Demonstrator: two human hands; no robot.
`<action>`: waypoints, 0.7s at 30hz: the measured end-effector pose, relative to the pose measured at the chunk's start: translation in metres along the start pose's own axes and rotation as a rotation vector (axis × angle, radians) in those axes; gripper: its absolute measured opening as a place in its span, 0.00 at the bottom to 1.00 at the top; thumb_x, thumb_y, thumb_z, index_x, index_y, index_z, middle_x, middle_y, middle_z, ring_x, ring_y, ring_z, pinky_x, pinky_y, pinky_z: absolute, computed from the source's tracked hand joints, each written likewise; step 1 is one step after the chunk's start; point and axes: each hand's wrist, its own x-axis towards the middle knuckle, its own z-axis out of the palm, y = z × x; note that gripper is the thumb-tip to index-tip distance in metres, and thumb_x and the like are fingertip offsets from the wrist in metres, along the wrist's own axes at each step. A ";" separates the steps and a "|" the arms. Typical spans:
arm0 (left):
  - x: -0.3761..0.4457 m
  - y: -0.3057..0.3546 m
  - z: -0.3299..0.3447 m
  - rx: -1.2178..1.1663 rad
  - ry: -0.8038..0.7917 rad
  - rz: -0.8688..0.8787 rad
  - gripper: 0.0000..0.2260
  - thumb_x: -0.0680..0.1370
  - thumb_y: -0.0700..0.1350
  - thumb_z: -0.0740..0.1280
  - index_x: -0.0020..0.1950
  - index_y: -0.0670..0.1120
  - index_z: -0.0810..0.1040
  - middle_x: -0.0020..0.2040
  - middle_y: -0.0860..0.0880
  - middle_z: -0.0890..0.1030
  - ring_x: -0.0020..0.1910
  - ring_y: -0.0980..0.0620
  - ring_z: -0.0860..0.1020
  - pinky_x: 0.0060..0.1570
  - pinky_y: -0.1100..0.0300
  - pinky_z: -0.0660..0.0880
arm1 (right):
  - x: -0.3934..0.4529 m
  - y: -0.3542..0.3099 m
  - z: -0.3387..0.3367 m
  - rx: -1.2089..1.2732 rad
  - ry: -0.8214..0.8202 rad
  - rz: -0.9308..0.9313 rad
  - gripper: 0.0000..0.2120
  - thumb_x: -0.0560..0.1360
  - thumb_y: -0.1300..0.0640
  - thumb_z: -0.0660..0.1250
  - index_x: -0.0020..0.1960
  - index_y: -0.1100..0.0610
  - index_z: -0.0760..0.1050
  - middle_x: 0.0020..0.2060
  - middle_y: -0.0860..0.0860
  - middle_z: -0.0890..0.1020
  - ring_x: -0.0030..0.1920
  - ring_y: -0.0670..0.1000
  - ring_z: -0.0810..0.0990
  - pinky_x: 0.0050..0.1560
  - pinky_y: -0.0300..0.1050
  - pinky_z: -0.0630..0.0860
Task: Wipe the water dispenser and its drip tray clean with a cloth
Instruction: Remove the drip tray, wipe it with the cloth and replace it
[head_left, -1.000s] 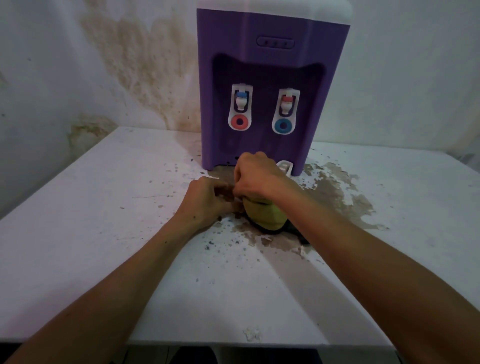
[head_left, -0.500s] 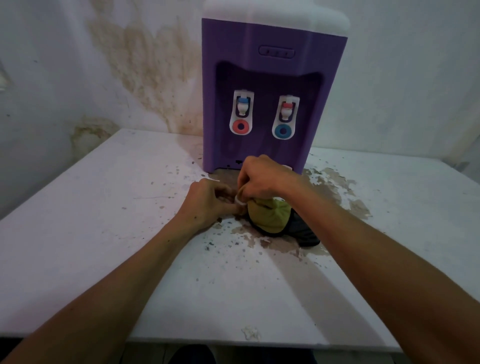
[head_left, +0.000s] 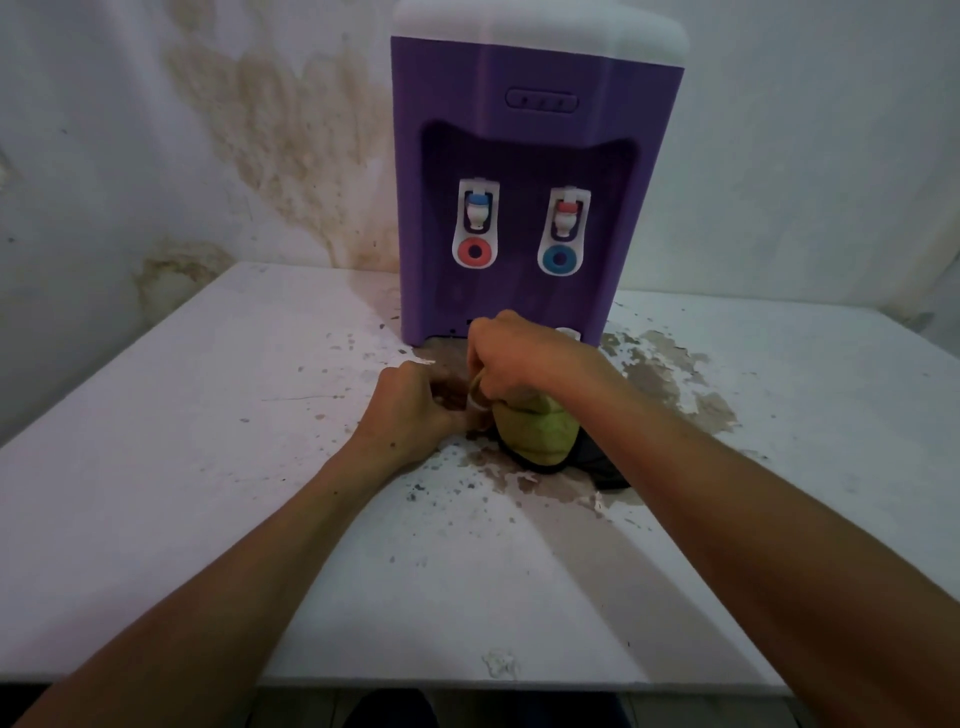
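Observation:
The purple water dispenser (head_left: 519, 156) with a white top stands at the back of the table, with two taps on its front. A white corner of its drip tray (head_left: 567, 333) shows at the base; my right hand hides the rest of the tray. My right hand (head_left: 519, 358) grips the bunched top of a green and black cloth (head_left: 535, 436) that rests on the table just in front of the dispenser. My left hand (head_left: 415, 405) sits against the cloth's left edge, its fingers curled round a thin white loop (head_left: 475, 397) there.
The white table (head_left: 208, 467) has brown patches of peeled paint around the cloth and to the right of the dispenser (head_left: 670, 374). A stained wall (head_left: 270, 130) stands close behind. The table's front edge (head_left: 467, 680) is near me.
My right hand has lifted the cloth's top slightly, so more of the green and the black part shows. My left hand has stayed put.

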 end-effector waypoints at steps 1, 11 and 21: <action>0.000 0.001 0.000 -0.001 -0.002 0.003 0.14 0.68 0.51 0.81 0.51 0.49 0.88 0.41 0.56 0.86 0.40 0.65 0.82 0.42 0.73 0.75 | 0.002 0.001 -0.002 -0.006 -0.010 -0.006 0.15 0.73 0.57 0.75 0.56 0.52 0.73 0.53 0.51 0.70 0.46 0.52 0.76 0.42 0.47 0.75; 0.003 -0.001 0.000 0.030 -0.015 -0.007 0.14 0.68 0.55 0.81 0.48 0.50 0.88 0.40 0.57 0.86 0.39 0.64 0.82 0.41 0.72 0.75 | 0.005 0.017 0.029 0.087 0.185 -0.017 0.08 0.74 0.60 0.70 0.52 0.53 0.76 0.50 0.53 0.71 0.56 0.58 0.75 0.46 0.49 0.71; -0.005 0.005 0.001 0.021 -0.005 0.041 0.13 0.69 0.52 0.80 0.50 0.49 0.87 0.41 0.55 0.86 0.40 0.62 0.82 0.44 0.66 0.78 | 0.009 0.012 0.006 0.002 -0.025 -0.015 0.13 0.70 0.54 0.78 0.43 0.49 0.73 0.46 0.51 0.75 0.46 0.52 0.78 0.40 0.45 0.74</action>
